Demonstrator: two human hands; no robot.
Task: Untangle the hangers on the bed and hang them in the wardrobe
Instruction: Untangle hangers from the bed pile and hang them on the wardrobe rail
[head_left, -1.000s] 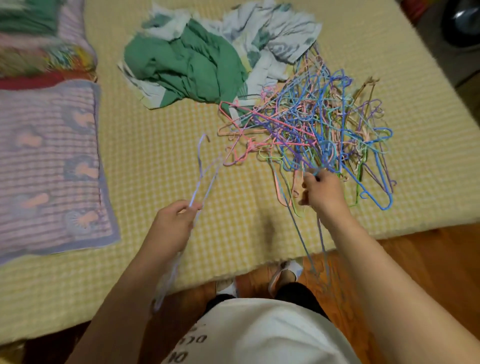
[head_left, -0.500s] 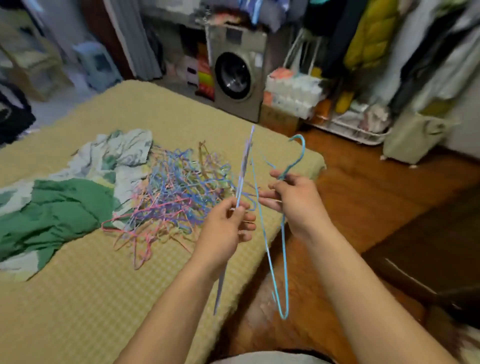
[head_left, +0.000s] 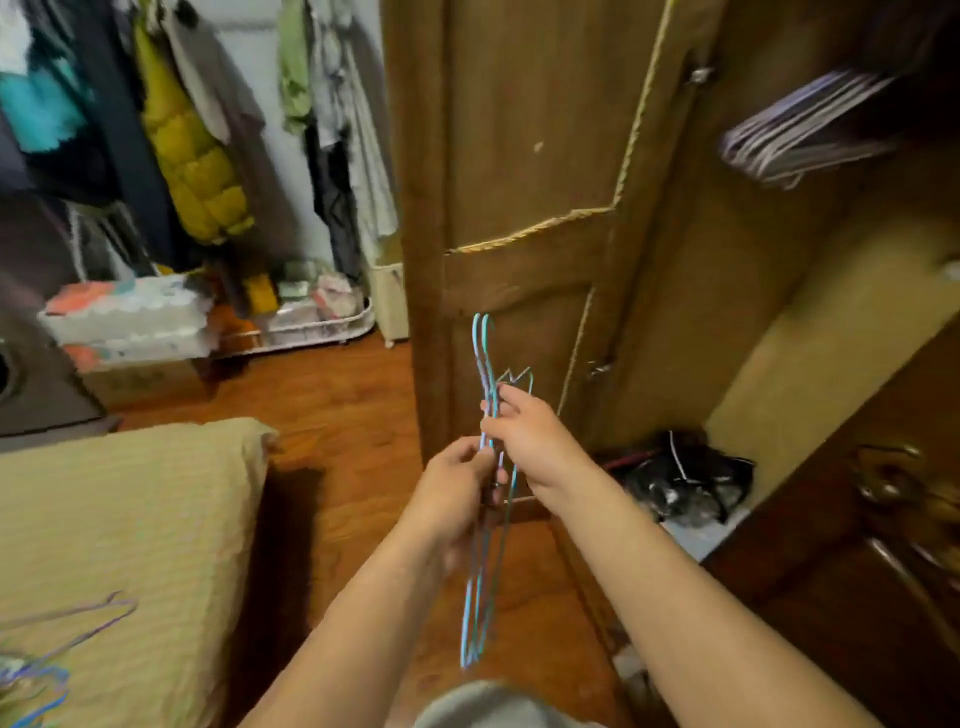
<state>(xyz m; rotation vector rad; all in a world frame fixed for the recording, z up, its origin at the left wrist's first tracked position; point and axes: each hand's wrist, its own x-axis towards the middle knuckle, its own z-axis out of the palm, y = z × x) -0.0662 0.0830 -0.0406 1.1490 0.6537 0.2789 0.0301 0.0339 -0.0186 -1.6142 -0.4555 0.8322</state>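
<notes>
both forearms reach forward from the bottom of the view and converge near the centre, bare to the elbow. the left hand (head_left: 457, 486) sits lower, fingers curled, its fingertips pinching the thin wire hangers (head_left: 485, 519) at their necks. the right hand (head_left: 524, 441) is just above and touching it, back turned up, wrist slightly bent, its fingers and thumb curled round the same bundle below the hooks.

A reddish wooden floor (head_left: 337, 415) runs past a pale wall (head_left: 260, 78) hung with clothes (head_left: 192, 156).
</notes>
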